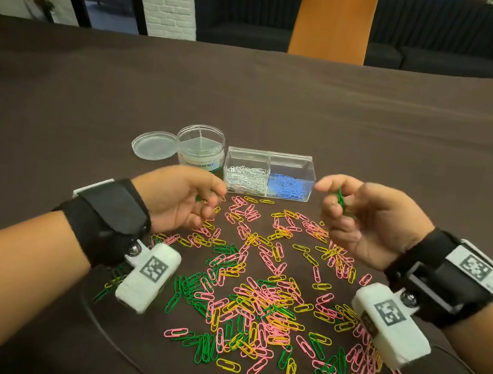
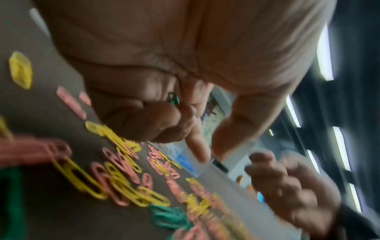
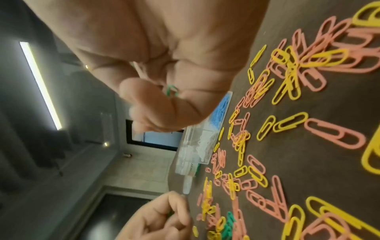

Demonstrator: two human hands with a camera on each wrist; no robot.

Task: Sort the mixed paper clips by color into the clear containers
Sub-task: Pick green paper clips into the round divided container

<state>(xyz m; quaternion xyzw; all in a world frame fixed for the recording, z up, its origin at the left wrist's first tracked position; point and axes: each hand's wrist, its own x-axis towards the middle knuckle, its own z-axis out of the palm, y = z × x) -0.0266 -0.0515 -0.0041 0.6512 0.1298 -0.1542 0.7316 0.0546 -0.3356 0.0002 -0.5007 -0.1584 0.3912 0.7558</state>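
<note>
Brown cloth covers your table (image 1: 285, 102), bare toward the upper frame. Your right hand (image 1: 363, 219) pinches green wire paper clips (image 1: 341, 199); your left hand (image 1: 178, 198) curls round more green ones. You're mid-gather. Next, I'd judge, carry them over the mixed clip pile (image 1: 259, 300) to the round clear divided tub (image 1: 200, 146), left of the rectangular clear box (image 1: 268, 174).

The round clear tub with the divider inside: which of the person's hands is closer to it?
Left. The left hand is just in front of the round tub, holding green clips. The right hand is off beyond the rectangular box, pinching green clips.
</note>
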